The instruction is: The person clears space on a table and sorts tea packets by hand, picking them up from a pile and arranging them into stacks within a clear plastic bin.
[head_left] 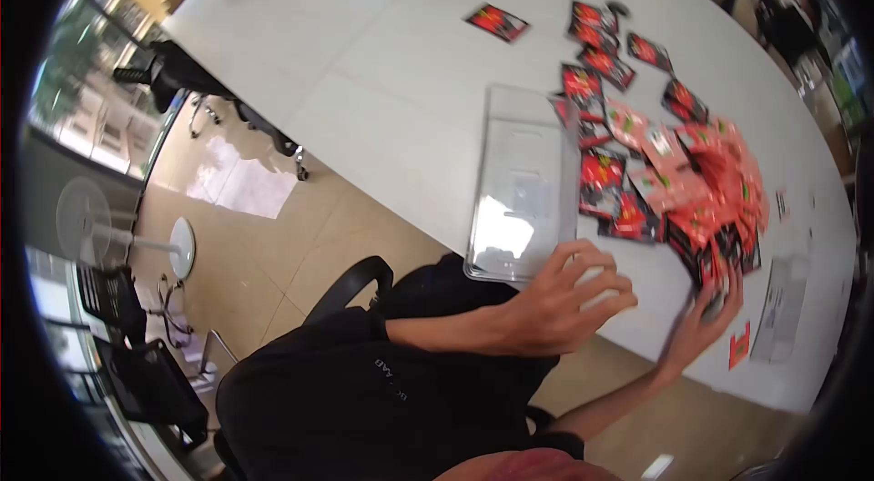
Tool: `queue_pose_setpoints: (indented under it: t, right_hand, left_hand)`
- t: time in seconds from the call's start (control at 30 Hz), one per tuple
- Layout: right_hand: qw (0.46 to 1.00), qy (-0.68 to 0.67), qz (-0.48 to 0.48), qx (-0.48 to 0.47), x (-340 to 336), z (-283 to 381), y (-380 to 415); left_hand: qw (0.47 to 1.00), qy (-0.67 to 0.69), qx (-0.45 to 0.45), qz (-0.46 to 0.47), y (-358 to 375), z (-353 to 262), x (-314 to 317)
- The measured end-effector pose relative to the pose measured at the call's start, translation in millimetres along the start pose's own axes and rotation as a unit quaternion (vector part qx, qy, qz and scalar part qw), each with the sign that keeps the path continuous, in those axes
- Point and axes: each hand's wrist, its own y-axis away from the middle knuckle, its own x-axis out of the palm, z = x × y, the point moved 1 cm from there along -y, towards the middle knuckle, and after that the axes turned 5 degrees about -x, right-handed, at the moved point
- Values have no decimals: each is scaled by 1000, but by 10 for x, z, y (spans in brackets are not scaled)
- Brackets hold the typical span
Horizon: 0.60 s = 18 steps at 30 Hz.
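My left hand (578, 297) is beside the near right corner of a clear plastic tray (523, 149), its fingers bent and apart with nothing in them. To the right, my right hand (713, 310) is at the near edge of a heap of packets, thumb and fingers closed round a black-and-red packet (717, 261). Pink packets (672, 188) lie piled over red-and-black packets (603, 170) just right of the tray. No packets show inside the tray, which reflects bright light.
More red-and-black packets (497, 22) lie farther back on the white table (391, 71). A clear box-like object (779, 313) and a red piece (739, 346) are at the right. Chairs (150, 381) and a white fan (86, 220) stand on the floor at left.
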Motion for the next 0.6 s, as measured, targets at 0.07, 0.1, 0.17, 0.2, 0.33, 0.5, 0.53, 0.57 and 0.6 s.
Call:
queue_pose_setpoints:
  t: [0.07, 0.1, 0.17, 0.2, 0.33, 0.5, 0.53, 0.57, 0.6]
  right_hand:
    - [999, 42, -15, 30, -16, -159, 12]
    - [999, 31, -17, 20, -7, -224, 31]
    - [999, 5, 22, 44, 32, -292, 44]
    - [998, 14, 45, 47, 33, -343, 51]
    - [998, 1, 62, 32, 29, -133, 49]
    - [992, -22, 123, -9, -15, -30, 32]
    - [993, -23, 117, -11, -11, -34, 44]
    - [988, -92, 123, 30, 18, -41, 52]
    - [976, -159, 131, 72, 30, -55, 73]
  left_hand:
    - [993, -113, 39, -14, 157, 49, 35]
    - [991, -124, 43, -24, 189, 104, 42]
    - [984, -167, 52, -21, 207, 191, -29]
    - [980, -187, 60, -24, 200, 229, -71]
    - [959, -279, 50, 1, 106, 444, -319]
    - [947, -318, 23, -34, 23, 774, -632]
    - [944, -329, 7, -39, 12, 827, -691]
    - [939, -340, -8, -45, -9, 892, -753]
    - [942, -332, -11, -51, -15, 954, -794]
